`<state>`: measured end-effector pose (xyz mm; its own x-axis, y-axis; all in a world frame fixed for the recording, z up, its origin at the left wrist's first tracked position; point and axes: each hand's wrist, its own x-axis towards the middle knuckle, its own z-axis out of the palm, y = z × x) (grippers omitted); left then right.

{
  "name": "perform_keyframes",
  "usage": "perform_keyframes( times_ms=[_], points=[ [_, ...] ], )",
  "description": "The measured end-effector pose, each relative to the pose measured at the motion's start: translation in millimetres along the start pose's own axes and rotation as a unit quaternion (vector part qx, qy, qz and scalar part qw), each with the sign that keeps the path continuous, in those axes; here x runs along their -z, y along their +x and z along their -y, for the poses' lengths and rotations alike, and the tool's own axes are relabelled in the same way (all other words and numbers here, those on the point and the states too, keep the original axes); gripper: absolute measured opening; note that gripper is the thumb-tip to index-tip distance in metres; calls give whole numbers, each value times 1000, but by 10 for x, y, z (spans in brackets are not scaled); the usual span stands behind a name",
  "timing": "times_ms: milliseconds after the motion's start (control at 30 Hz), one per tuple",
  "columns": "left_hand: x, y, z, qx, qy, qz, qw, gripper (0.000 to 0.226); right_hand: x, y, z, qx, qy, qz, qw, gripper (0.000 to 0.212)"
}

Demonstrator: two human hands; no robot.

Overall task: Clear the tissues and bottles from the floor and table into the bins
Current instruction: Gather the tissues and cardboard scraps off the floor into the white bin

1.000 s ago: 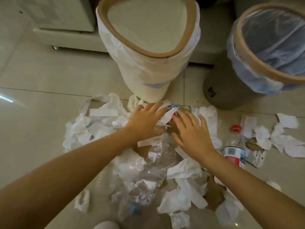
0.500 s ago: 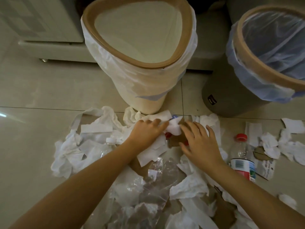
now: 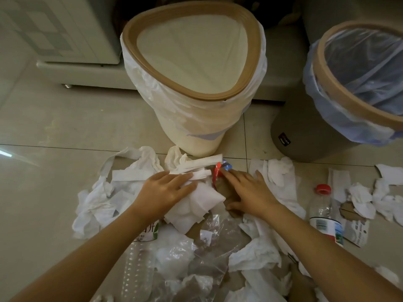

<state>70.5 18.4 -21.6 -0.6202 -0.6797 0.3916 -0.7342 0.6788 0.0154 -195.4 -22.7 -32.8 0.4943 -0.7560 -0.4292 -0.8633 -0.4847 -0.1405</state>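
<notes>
Crumpled white tissues [image 3: 196, 203] lie heaped on the tiled floor in front of two bins. My left hand [image 3: 165, 190] rests flat on the heap, fingers straight over a thick wad. My right hand [image 3: 248, 190] lies beside it on a brown cardboard scrap [image 3: 222, 186], its fingertips touching a red wrapper [image 3: 216, 173]. A clear bottle with a red cap [image 3: 322, 214] stands upright right of my right forearm. Another clear bottle [image 3: 137, 258] lies partly under my left forearm. The cream bin [image 3: 250, 79] with a white liner stands just behind the heap.
A grey bin [image 3: 340, 94] with a blue liner stands at the right. More tissues [image 3: 359, 197] are scattered on the floor right of the bottle. A crumpled clear plastic bag [image 3: 213, 247] lies between my forearms. A white cabinet [image 3: 65, 29] stands at the back left.
Both hands have drawn the tissues together and toward me. My left hand's fingers have straightened over a bigger wad. The view has tipped up, so the bins show lower.
</notes>
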Motion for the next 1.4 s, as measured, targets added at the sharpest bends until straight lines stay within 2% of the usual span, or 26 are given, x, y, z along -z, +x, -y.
perform_keyframes(
  times_ms=[267,400,500,600,667,767,867,1033,1233,1400],
  points=[
    [129,-119,-10,1,-7,21,1000,42,83,252,-19,60,-69,-44,995,102],
    [144,-183,-5,15,-12,44,999,50,130,344,11,86,-108,-130,982,113],
    [154,-197,2,23,-14,50,998,52,124,382,-14,141,-100,-157,972,117],
    [157,-188,-1,32,-18,46,998,50,167,388,-80,176,-86,-193,961,110],
    [145,-175,-12,33,-20,45,998,49,206,398,-94,194,-77,-170,963,114],
    [107,-154,-38,25,-22,47,998,46,198,443,-103,205,-127,-57,969,124],
    [69,-117,-69,16,-24,47,998,44,140,444,-130,162,-98,38,981,117],
    [46,-67,-105,7,-21,44,999,44,124,237,-275,113,-23,87,990,109],
    [39,-37,-136,-15,-17,46,999,44,51,36,-304,104,-41,34,993,81],
    [123,6,-164,-33,-13,35,999,42,63,-106,-214,147,-59,-43,986,55]
  ],
)
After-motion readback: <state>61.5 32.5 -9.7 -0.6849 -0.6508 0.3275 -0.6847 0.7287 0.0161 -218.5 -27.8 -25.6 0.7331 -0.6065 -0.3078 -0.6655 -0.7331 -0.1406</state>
